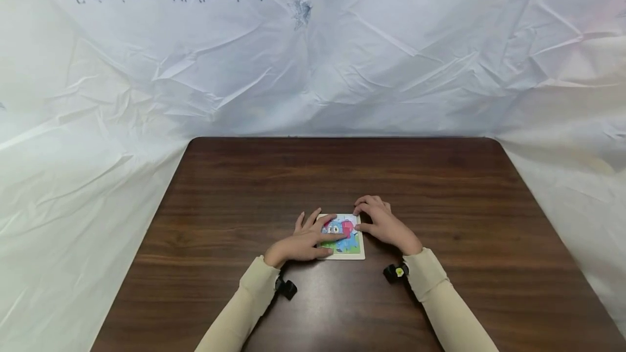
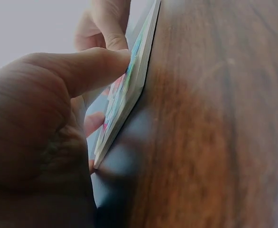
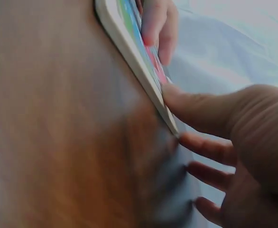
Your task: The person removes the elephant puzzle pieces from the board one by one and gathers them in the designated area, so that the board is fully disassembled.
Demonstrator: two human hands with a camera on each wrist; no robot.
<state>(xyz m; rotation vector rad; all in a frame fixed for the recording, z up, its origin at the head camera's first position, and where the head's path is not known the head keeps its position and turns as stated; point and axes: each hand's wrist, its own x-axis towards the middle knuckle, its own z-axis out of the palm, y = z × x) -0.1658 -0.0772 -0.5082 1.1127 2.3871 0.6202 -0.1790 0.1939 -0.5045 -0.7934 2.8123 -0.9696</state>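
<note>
A small jigsaw puzzle [image 1: 353, 244] in a pale square frame lies flat on the brown table. Its picture shows a blue cartoon figure with pink and green areas. My left hand [image 1: 304, 244] spreads over the puzzle's left side with fairly straight fingers, the index reaching across the picture and the thumb [image 2: 103, 66] near the front edge. At the right edge is my right hand [image 1: 386, 226]. Its thumb [image 3: 186, 105] touches the frame's border, and its index fingertip meets the far corner. The other right fingers stay loosely bent beside the frame. My left hand covers part of the picture.
The dark wood-grain table [image 1: 220, 194] extends all around the puzzle. White crumpled sheeting [image 1: 313, 69] with printed text hangs behind it and at both sides. A black wrist camera sits on each cuff, the left one [image 1: 286, 288] and the right one [image 1: 393, 272].
</note>
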